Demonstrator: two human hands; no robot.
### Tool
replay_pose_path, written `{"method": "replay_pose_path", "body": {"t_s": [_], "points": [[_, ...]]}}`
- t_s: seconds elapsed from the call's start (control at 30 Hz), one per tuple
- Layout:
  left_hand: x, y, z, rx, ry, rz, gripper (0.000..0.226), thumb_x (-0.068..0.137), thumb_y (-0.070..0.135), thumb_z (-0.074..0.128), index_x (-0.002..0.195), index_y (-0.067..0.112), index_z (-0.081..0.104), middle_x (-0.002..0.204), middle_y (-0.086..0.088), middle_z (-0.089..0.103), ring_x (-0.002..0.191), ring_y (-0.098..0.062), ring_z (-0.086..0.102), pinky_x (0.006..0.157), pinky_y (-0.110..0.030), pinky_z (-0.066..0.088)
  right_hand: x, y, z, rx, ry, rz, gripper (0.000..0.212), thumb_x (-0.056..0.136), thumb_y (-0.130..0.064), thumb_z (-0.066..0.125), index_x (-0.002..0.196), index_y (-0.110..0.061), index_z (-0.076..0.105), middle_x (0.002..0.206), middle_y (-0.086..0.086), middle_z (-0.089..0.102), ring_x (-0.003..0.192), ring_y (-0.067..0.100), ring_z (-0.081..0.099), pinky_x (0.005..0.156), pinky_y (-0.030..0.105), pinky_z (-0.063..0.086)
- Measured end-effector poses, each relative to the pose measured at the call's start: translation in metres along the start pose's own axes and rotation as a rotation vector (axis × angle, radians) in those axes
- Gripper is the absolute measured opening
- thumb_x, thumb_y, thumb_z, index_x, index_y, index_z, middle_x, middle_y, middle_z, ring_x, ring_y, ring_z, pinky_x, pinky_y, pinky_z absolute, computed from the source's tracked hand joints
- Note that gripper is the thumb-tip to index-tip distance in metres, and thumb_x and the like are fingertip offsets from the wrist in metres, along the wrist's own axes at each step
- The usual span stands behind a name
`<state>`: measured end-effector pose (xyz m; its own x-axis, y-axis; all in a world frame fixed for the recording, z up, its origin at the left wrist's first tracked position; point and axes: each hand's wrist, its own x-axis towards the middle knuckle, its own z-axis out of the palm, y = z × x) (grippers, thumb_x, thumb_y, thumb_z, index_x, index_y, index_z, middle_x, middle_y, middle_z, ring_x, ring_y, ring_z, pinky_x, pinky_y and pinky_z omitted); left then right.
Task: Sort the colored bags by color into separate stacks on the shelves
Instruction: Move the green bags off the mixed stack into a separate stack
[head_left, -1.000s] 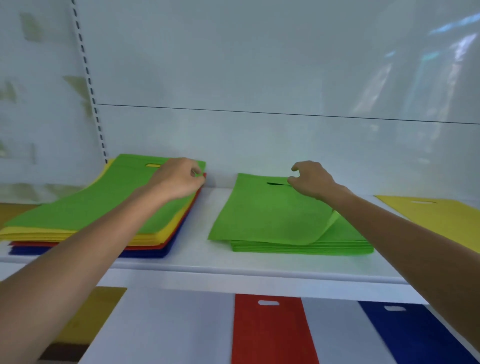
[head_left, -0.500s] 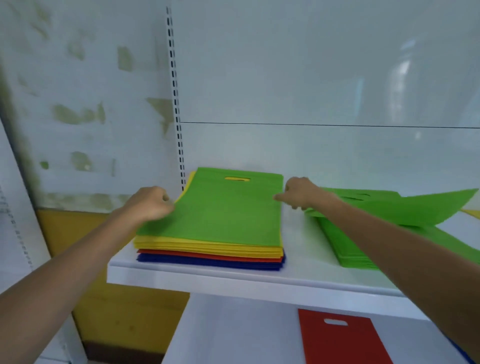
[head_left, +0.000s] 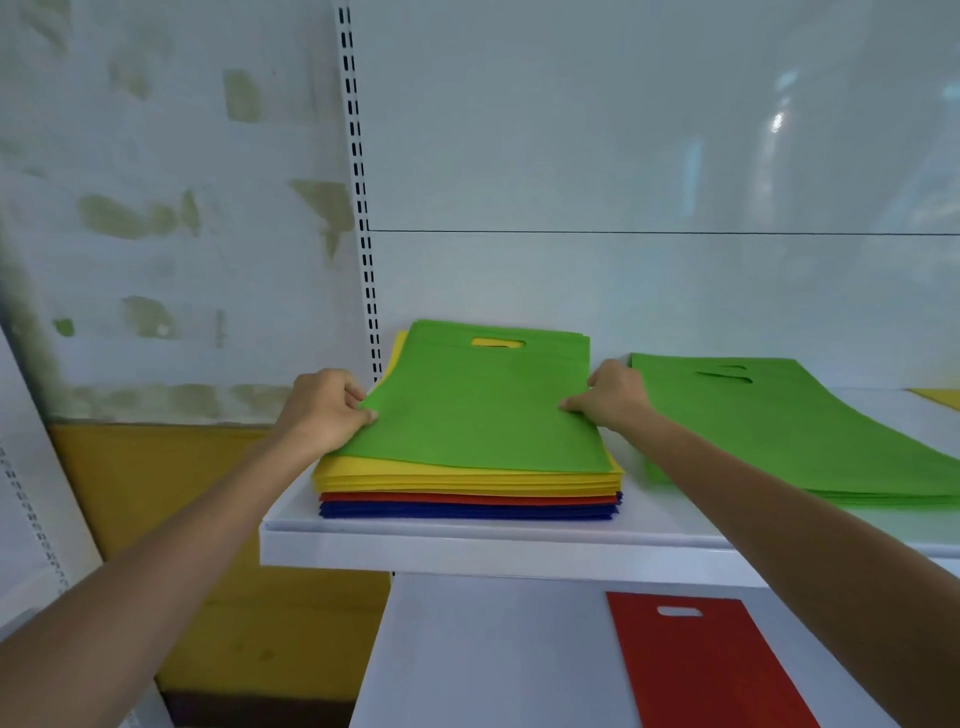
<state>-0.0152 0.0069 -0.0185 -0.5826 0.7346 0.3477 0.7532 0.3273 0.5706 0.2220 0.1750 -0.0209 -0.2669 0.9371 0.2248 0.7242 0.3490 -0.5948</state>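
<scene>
Flat green bag (head_left: 483, 410) w/ handle slot (head_left: 498, 343).

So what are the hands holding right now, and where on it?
Both pinch the top green bag: left hand its left edge, right hand its right edge.

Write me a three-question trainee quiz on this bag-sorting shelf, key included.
1. True or false: the left hand and the right hand both grip side edges of the top green bag.
2. In the mixed stack, which colour lies directly under that bag? A red, B yellow, C blue.
3. Fill in: the all-green stack lies to the mixed stack's ____ on the same shelf.
Key: 1 true; 2 B; 3 right.
</scene>
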Motion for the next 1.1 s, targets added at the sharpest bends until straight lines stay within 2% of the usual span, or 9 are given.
{"method": "replay_pose_path", "body": {"t_s": [0.07,0.13,0.23,0.43,0.63,0.8,0.93,1.0,1.1], "points": [[0.000,0.001,0.000,-0.002,0.037,0.028,0.014,0.077,0.012,0.074,0.088,0.007,0.067,0.087,-0.011,0.068,0.079,-0.019,0.059,0.071,-0.022,0.041,-0.001,-0.002,-0.001,0.029,0.022,-0.005,0.038,0.078,-0.020,0.075,0.101,0.005,0.057,0.097,0.017,0.062,0.089,0.027,0.061,0.077,0.038,0.053],[-0.002,0.003,0.001,0.020,0.074,0.068,0.007,0.078,0.009,0.072,0.077,0.010,0.065,0.079,-0.009,0.066,0.076,-0.020,0.060,0.069,-0.023,0.041,-0.001,0.000,-0.002,0.006,0.047,-0.046,0.037,0.081,-0.013,0.071,0.109,0.004,0.056,0.109,0.019,0.060,0.098,0.030,0.059,0.086,0.040,0.051],[-0.005,0.008,0.003,0.065,0.085,0.095,0.012,0.080,0.007,0.069,0.071,0.012,0.062,0.075,-0.008,0.064,0.078,-0.024,0.061,0.072,-0.025,0.044,-0.001,0.005,-0.004,-0.125,0.073,-0.145,0.020,0.085,-0.005,0.060,0.104,-0.002,0.058,0.106,0.016,0.060,0.092,0.029,0.059,0.083,0.040,0.053],[-0.011,0.019,0.007,0.209,0.144,0.171,0.004,0.086,0.004,0.059,0.088,0.007,0.062,0.091,-0.014,0.068,0.089,-0.031,0.061,0.079,-0.035,0.046,-0.005,0.012,-0.009,-0.291,0.098,-0.313,0.013,0.089,-0.004,0.051,0.100,0.001,0.056,0.092,0.017,0.062,0.081,0.031,0.061,0.074,0.043,0.055],[-0.014,0.042,0.015,0.361,0.181,0.162,0.015,0.091,0.004,0.048,0.100,0.009,0.058,0.099,-0.016,0.066,0.094,-0.037,0.057,0.077,-0.039,0.044,0.003,0.025,-0.037,-0.078,0.167,-0.432,0.019,0.090,-0.004,0.053,0.106,0.003,0.061,0.105,0.018,0.064,0.096,0.030,0.060,0.086,0.037,0.049],[-0.024,0.081,0.022,0.634,0.398,0.261,0.020,0.080,-0.007,0.057,0.092,0.005,0.067,0.085,-0.018,0.065,0.081,-0.035,0.058,0.065,-0.038,0.040,0.003,0.044,-0.067,0.047,0.206,-0.471,0.027,0.092,-0.006,0.052,0.117,0.001,0.060,0.115,0.015,0.064,0.103,0.027,0.060,0.093,0.034,0.047],[-0.030,0.122,0.034,0.429,0.393,0.281,0.019,0.085,-0.004,0.054,0.096,0.007,0.066,0.094,-0.020,0.061,0.084,-0.040,0.059,0.070,-0.043,0.045,0.010,0.071,-0.094,0.080,0.229,-0.448,0.032,0.091,-0.005,0.051,0.122,-0.002,0.058,0.119,0.015,0.062,0.105,0.028,0.058,0.093,0.039,0.047],[-0.031,0.145,0.044,0.260,0.343,0.280,0.023,0.089,0.001,0.050,0.099,0.010,0.068,0.101,-0.020,0.062,0.091,-0.041,0.059,0.079,-0.044,0.046,0.018,0.088,-0.113,0.097,0.240,-0.413,0.033,0.091,-0.003,0.050,0.123,-0.003,0.058,0.120,0.016,0.061,0.102,0.027,0.058,0.094,0.040,0.047],[-0.033,0.182,0.067,0.132,0.259,0.251,0.028,0.091,0.000,0.045,0.102,0.008,0.070,0.112,-0.020,0.065,0.097,-0.036,0.061,0.088,-0.036,0.044,0.028,0.117,-0.147,0.111,0.269,-0.332,0.035,0.091,-0.003,0.048,0.124,-0.005,0.058,0.122,0.017,0.059,0.089,0.020,0.052,0.091,0.037,0.049]]}}
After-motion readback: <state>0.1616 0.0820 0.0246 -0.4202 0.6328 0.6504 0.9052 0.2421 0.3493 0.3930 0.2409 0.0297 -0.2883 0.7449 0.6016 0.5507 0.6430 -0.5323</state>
